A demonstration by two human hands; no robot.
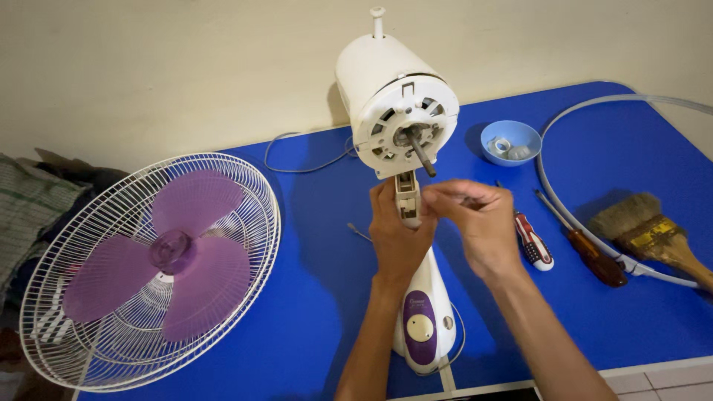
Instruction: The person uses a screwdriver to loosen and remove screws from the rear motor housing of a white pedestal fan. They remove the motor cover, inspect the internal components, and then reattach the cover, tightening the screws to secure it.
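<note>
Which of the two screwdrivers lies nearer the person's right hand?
The red-and-white-handled screwdriver, just beside the right hand; the brown-handled screwdriver lies farther right.

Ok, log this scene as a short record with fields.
surface: blue table
left hand: grips the neck of the white fan body
right hand: pinched at the neck, beside the left
fan state: grille and blade off, motor shaft bare
left of hands: purple blade lying in white grille
right of hands: two screwdrivers, brush, blue bowl
</note>
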